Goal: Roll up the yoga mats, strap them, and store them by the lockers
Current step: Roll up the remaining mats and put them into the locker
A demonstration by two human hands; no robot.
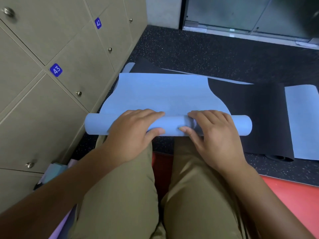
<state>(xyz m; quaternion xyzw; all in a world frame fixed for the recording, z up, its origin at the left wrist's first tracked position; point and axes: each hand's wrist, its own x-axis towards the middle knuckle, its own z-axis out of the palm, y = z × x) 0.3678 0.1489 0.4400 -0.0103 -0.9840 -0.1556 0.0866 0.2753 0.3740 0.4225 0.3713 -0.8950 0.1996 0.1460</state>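
Item: blue yoga mat (160, 94), partly rolled, on the dark speckled floor (198, 54) in front of our knees, beside the lockers (51, 49). The rolled portion lies crosswise nearest us; the unrolled remainder extends away, its far right corner curled to show a black underside.

Our left hand (136, 131): fingers over the top of the roll, thumb against its near side, curled around it.

Our right hand (214, 133): same hold, just right of centre, fingers over, thumb underneath the near edge.

Second mat (269, 118), black with a blue face, lies to the right, partly unrolled, touching the first.

Lockers: beige doors, metal knobs, blue plates numbered 42 (98, 23) and 43 (56, 69).

Red flooring (293, 200) lies beneath our legs.
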